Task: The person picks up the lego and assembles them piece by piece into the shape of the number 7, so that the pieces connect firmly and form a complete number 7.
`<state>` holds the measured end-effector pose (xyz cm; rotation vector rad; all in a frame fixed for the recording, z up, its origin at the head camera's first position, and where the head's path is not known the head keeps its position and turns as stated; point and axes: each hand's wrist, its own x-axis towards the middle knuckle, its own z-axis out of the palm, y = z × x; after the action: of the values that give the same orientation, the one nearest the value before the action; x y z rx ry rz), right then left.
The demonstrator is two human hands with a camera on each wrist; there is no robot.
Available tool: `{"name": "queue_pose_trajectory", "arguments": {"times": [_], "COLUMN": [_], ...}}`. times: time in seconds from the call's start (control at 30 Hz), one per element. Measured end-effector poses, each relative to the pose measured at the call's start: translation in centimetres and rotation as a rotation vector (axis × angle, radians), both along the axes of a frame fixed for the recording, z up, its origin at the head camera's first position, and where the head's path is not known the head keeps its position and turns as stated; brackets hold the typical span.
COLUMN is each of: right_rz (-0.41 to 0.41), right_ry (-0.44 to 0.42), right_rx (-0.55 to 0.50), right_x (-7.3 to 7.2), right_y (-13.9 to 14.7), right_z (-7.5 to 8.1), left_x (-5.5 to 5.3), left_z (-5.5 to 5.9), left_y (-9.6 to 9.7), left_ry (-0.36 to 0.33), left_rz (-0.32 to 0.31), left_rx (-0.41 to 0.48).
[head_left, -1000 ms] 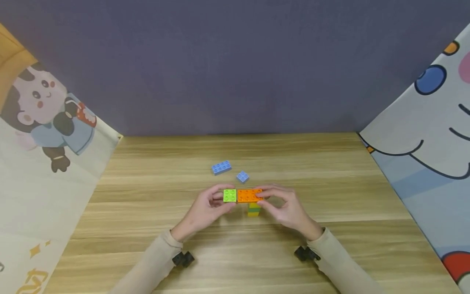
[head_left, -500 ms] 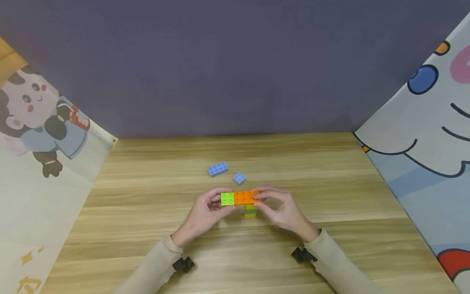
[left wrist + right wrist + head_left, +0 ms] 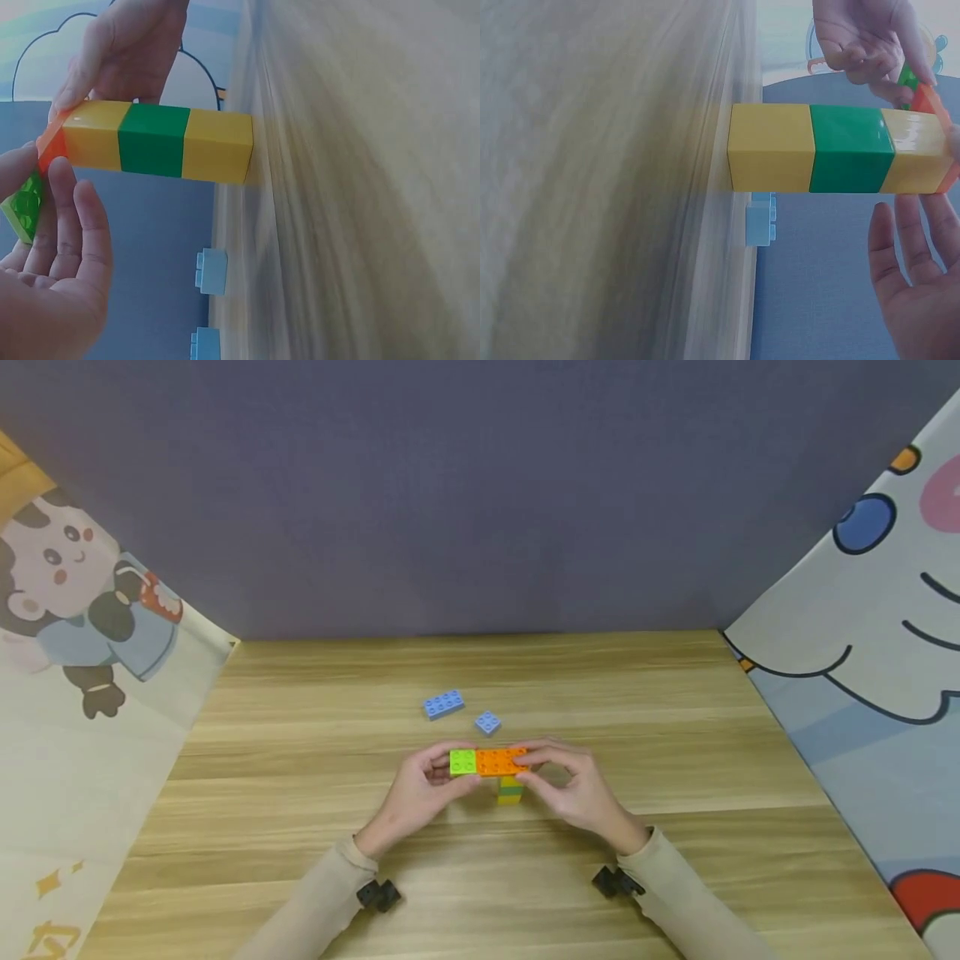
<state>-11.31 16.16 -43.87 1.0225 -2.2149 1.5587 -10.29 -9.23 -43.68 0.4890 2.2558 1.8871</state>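
A tower of yellow and green blocks [image 3: 153,142] stands upright on the table, seen sideways in both wrist views. Across its top lies a long orange toy brick [image 3: 497,762], reaching out to the left. Flush with the orange brick's left end is a small lime-green brick [image 3: 462,762], studs up, with only the hand under it. My left hand [image 3: 422,787] pinches the lime-green brick, its fingertips right at the orange one. My right hand [image 3: 577,781] grips the orange brick's right end between thumb and fingers.
Behind the hands, a long blue brick [image 3: 444,704] and a small square blue brick [image 3: 487,723] lie on the wood-grain table [image 3: 300,693]. A dark wall [image 3: 480,502] rises at the back, with cartoon-printed panels on both sides.
The narrow gap between the lime-green brick and the orange brick has closed. The whole view has shifted slightly; both hands keep their holds.
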Motion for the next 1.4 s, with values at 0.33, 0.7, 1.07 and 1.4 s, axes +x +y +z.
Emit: {"name": "queue_pose_trajectory", "arguments": {"times": [0.33,0.7,1.07,1.4], "right_rz": [0.006,0.039,0.015,0.037], "right_ry": [-0.009,-0.066,-0.111,-0.163], "right_rx": [0.006,0.004,0.072,0.019], "right_x": [0.9,-0.4,-0.4,-1.5], "right_y": [-0.5,0.5,0.9,0.9], "right_z": [2.4,-0.4,0.3,1.4], "left_x": [-0.5,-0.4,-0.4,-0.4], "left_z": [-0.2,0.4,0.1,0.1], "left_y": [0.0,0.2,0.3,0.3], "left_ry": [0.024,0.019,0.001,-0.008], "left_rz": [-0.026,-0.034,-0.026,-0.012], "left_rx": [0.024,0.017,0.019,0.005]}}
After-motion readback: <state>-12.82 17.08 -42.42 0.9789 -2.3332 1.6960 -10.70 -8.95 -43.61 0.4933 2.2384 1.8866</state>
